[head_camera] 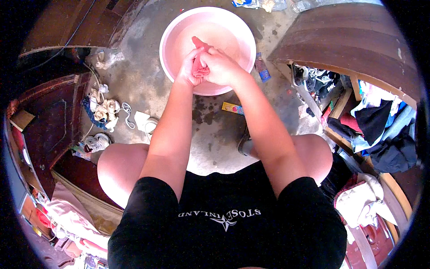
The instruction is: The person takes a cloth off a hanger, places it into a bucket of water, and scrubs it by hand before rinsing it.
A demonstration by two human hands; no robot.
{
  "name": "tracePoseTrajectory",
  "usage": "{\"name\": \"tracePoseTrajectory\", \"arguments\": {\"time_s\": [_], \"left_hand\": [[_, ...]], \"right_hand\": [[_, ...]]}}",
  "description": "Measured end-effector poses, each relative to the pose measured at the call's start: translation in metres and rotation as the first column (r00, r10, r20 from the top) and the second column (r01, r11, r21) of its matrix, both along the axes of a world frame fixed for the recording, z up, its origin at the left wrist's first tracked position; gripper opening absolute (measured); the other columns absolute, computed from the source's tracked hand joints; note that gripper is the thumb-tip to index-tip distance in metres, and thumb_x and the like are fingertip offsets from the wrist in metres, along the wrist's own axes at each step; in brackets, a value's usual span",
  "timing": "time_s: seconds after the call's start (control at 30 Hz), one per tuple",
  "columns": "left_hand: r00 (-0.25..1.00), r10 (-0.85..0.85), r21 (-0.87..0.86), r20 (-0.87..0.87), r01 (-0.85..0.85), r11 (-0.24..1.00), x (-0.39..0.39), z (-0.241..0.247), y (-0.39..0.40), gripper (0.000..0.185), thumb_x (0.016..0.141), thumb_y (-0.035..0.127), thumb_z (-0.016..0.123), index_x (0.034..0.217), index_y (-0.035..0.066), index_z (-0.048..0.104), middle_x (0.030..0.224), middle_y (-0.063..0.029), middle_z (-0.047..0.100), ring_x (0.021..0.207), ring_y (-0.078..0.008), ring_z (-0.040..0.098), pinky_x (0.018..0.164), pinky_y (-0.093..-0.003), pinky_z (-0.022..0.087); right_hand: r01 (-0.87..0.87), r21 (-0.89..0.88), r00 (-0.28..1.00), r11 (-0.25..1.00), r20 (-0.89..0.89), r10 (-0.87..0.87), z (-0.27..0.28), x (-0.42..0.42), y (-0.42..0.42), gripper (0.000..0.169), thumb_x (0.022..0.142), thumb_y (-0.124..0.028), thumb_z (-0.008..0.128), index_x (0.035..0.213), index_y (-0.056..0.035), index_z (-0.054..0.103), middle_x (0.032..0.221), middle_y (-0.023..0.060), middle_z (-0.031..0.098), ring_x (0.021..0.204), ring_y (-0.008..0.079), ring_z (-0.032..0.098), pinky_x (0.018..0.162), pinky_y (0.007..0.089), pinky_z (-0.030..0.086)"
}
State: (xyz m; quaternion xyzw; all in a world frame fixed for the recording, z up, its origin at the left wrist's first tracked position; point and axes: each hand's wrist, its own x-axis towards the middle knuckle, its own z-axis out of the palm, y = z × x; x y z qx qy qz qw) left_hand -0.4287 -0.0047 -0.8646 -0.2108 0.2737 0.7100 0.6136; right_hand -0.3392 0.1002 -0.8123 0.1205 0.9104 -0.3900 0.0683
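Note:
Both of my hands are together over a pink plastic basin (168, 64) on the floor in front of me. A wet-looking red cloth (200, 69) is bunched between them, and one end (198, 41) sticks out past my fingers. My left hand (188, 69) wraps the cloth from the left. From the right, my right hand (220, 65) grips it with the thumb lying across. Cloudy, pinkish water (218, 35) seems to lie in the basin. My palms hide part of the cloth.
Wrappers (264, 74) and a yellow packet (232, 108) lie on the wet-spotted concrete floor. To the left are crumpled tissues (106, 109), a white cable (127, 116) and a shoe (97, 143). A wooden cabinet (339, 37) at right holds shoes (315, 79) and clothes (386, 124).

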Motion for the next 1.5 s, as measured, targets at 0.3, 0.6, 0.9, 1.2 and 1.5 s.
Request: {"name": "tracePoseTrajectory", "arguments": {"time_s": [0.3,0.6,0.9,1.2,1.5], "left_hand": [[0.984,-0.163,-0.026,-0.074,0.162,0.986,-0.008,-0.042,-0.006,0.037,0.101,0.041,0.056,0.112,0.006,0.06,0.083,-0.0086,0.066,0.056,-0.0194,0.06,0.048,-0.0321,0.05],[0.834,-0.542,0.193,0.102,0.517,0.834,-0.013,-0.01,-0.016,0.032,0.098,0.042,0.062,0.102,0.01,0.062,0.071,0.004,0.055,0.05,-0.007,0.043,0.043,-0.0236,0.038],[0.071,-0.791,-0.526,-0.608,0.711,0.467,-0.034,-0.003,0.007,0.03,0.077,0.026,0.081,0.096,0.008,0.069,0.083,-0.0061,0.068,0.066,-0.0142,0.063,0.056,-0.0314,0.051],[-0.752,-0.574,-0.863,-0.323,-0.014,0.504,-0.011,0.02,0.029,0.018,0.094,0.025,0.056,0.106,0.013,0.062,0.094,-0.0147,0.074,0.086,-0.0323,0.073,0.075,-0.0484,0.059],[-0.745,-0.627,-0.801,-0.228,-0.224,0.556,-0.012,0.019,0.021,0.026,0.086,0.033,0.068,0.104,0.015,0.064,0.089,-0.0134,0.072,0.086,-0.0333,0.073,0.073,-0.048,0.06]], "right_hand": [[0.199,0.269,0.98,0.942,-0.033,-0.198,-0.03,0.014,0.044,0.084,0.074,-0.002,0.074,0.151,-0.0137,0.042,0.152,0.0194,0.043,0.136,0.0385,0.047,0.116,0.0465,0.039],[-0.192,0.42,0.967,0.887,-0.076,0.245,-0.011,0.008,0.054,0.083,0.068,0.003,0.075,0.145,-0.0123,0.048,0.148,0.0111,0.051,0.137,0.0337,0.046,0.114,0.0426,0.042],[-0.309,0.356,0.927,0.882,0.322,0.195,0.001,0.003,0.062,0.042,0.079,-0.023,0.069,0.119,-0.0105,0.063,0.107,0.0218,0.071,0.102,0.0368,0.07,0.088,0.0492,0.054],[-0.102,0.022,0.916,0.995,0.392,0.085,-0.024,-0.003,0.059,0.019,0.081,-0.02,0.062,0.087,-0.0062,0.073,0.093,0.0197,0.074,0.088,0.0373,0.072,0.08,0.0469,0.055],[-0.055,-0.012,0.884,0.998,0.464,0.054,-0.002,0.004,0.067,0.035,0.08,-0.02,0.067,0.109,-0.0018,0.065,0.093,0.0191,0.07,0.091,0.0355,0.069,0.083,0.0431,0.054]]}}
